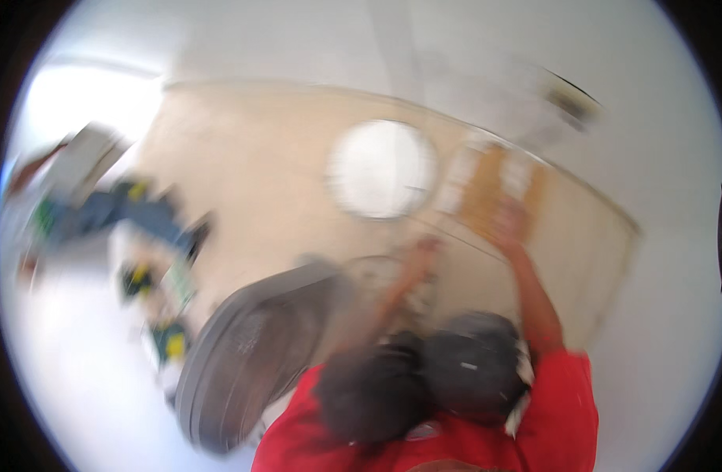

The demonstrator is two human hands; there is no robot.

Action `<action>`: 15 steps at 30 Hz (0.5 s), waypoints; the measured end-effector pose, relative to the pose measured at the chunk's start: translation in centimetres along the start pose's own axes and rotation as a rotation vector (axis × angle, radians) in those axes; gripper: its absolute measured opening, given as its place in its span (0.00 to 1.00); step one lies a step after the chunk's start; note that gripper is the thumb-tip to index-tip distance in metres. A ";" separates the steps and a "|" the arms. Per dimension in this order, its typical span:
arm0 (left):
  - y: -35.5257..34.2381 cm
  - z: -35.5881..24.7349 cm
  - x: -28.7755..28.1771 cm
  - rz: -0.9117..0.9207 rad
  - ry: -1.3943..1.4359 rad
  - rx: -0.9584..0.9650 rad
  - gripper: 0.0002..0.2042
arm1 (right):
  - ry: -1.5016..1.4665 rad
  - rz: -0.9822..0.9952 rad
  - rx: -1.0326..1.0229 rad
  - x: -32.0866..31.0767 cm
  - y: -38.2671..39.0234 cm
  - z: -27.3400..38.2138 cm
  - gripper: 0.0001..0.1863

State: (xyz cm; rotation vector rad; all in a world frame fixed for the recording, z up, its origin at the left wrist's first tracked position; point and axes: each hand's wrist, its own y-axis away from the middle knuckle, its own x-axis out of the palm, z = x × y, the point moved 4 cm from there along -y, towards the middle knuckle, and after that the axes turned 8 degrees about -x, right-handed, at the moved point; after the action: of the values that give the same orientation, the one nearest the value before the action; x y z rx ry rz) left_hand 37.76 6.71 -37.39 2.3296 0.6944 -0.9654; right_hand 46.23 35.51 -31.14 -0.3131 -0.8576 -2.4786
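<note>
No text, label, number or sign can be read, as blur smears every surface, including the flat orange-brown piece with white bands (pixel 481 182). The short dark streak on the round white disc (pixel 380 165) and the small pale mark on the rounded dark-grey shape (pixel 465 346) before the red shirt (pixel 561 401) form no legible characters.

1. And the left arm (pixel 388 303) is stretched forward, slanted toward the right!
2. The left hand (pixel 428 244) is held out ahead, its finger pose lost in blur.
3. The right arm (pixel 536 299) is extended farther, tilted slightly inward.
4. The right hand (pixel 510 220) is set beyond the left, apart from it, its fingers blurred too.
</note>
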 end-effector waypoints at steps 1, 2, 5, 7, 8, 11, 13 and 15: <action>-0.4 0.1 -1.2 -0.204 -0.410 0.218 0.21 | -0.028 0.024 -0.001 0.1 -0.7 -1.8 0.15; -5.2 -6.7 -2.4 -0.149 0.048 0.075 0.20 | -0.021 -0.070 -0.084 -6.9 -5.0 -0.5 0.19; -6.3 -9.5 -4.7 0.082 0.433 -0.369 0.24 | 0.127 -0.207 -0.093 -7.8 -2.2 2.1 0.13; -6.6 -11.6 -2.5 0.186 0.539 -0.363 0.24 | 0.145 -0.294 -0.107 -9.7 0.3 3.5 0.11; -6.8 -11.7 -2.1 0.124 0.447 -0.355 0.23 | 0.158 -0.299 -0.122 -10.8 0.7 3.5 0.11; 0.6 8.5 -4.8 -0.362 -0.493 0.045 0.20 | 0.319 0.080 -0.164 3.3 6.0 -2.3 0.12; -7.6 -2.2 1.5 0.001 0.178 -0.220 0.17 | 0.890 -0.038 -0.425 -4.8 1.8 3.9 0.13; -7.7 -13.4 -0.6 0.249 0.772 -0.471 0.15 | 0.942 -0.149 -0.581 -12.9 1.8 6.1 0.16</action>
State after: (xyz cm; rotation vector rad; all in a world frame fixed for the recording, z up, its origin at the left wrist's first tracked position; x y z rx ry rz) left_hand 38.99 20.66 -30.83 2.2317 0.7764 0.2340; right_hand 58.51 43.02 -30.17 0.7143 0.2352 -2.5165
